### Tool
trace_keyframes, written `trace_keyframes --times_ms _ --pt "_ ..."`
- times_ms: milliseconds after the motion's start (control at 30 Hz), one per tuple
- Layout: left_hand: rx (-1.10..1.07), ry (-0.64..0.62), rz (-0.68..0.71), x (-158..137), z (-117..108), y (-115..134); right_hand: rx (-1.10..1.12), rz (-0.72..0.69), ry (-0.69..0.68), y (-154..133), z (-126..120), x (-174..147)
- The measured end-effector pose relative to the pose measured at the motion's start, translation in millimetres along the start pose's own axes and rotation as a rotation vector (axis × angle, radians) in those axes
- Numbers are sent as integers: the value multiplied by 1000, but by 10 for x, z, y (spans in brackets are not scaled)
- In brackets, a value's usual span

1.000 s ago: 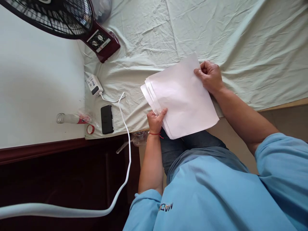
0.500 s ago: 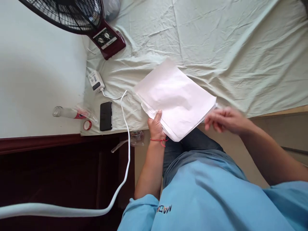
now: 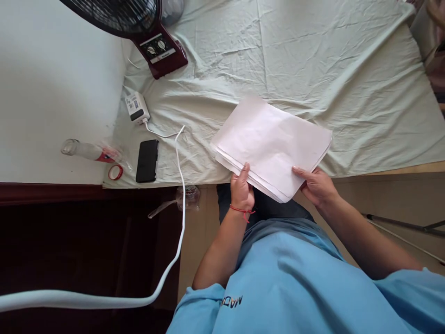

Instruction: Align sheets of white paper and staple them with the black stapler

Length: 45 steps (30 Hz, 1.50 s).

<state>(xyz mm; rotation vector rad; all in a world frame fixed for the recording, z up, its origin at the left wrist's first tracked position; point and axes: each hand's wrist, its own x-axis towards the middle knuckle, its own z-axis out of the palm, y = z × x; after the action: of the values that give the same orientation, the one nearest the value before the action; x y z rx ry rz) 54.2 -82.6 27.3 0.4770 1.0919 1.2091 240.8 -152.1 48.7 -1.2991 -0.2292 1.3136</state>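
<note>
A stack of white paper sheets (image 3: 267,144) is held tilted over the table's front edge and my lap. My left hand (image 3: 242,190) grips its near left side, thumb on top and fingers hidden underneath; a red string bracelet circles that wrist. At the near right side, my right hand (image 3: 317,184) pinches the stack with the thumb on the top sheet, the other fingers beneath. The sheets are slightly fanned along the left edge. The top one looks blank.
A pale green cloth (image 3: 306,55) covers the table. On the left stand a dark red fan (image 3: 168,55), a white power adapter (image 3: 137,107), a black phone (image 3: 147,161), a red tape ring (image 3: 115,172) and a glass bottle (image 3: 86,150). A white cable (image 3: 181,204) hangs past the edge.
My right hand, blurred and apart from the front of the stack before, now grips its right side. The paper and my left hand have shifted right in view.
</note>
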Motion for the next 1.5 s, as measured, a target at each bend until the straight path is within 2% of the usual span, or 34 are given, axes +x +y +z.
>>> trace_keyframes --times_ms 100,233,400,533,600,733,800,967,1033,1167,1267,1500 --pt "10 -78 8 230 -185 287 -152 -104 -31 -171 -130 130" --pt "92 -219 93 595 -362 646 -286 -289 -80 -450 -257 338" --pt "223 -231 297 878 -303 871 -391 -511 -109 -769 -157 550" --pt "324 -270 441 916 -292 946 -534 -706 26 -976 -58 521" --pt "403 -295 449 905 -356 951 -620 -687 36 -1029 -71 502" --pt "625 -350 367 919 -510 904 -769 -535 -159 -1022 -171 550" --pt "662 -364 352 960 -547 874 -783 -491 -205 -988 -197 588" --pt "588 -427 406 1102 -557 897 -508 -436 -93 -926 -153 652" --pt "582 -458 417 1133 -562 933 -440 -425 -114 -934 -142 683" --pt "644 -486 362 1106 -560 919 -465 -352 -210 -942 -142 762" --pt "709 -489 328 1057 -543 826 -442 -355 -216 -857 -131 813" --pt "762 -428 459 1074 -581 685 -421 -484 -183 -558 -151 885"
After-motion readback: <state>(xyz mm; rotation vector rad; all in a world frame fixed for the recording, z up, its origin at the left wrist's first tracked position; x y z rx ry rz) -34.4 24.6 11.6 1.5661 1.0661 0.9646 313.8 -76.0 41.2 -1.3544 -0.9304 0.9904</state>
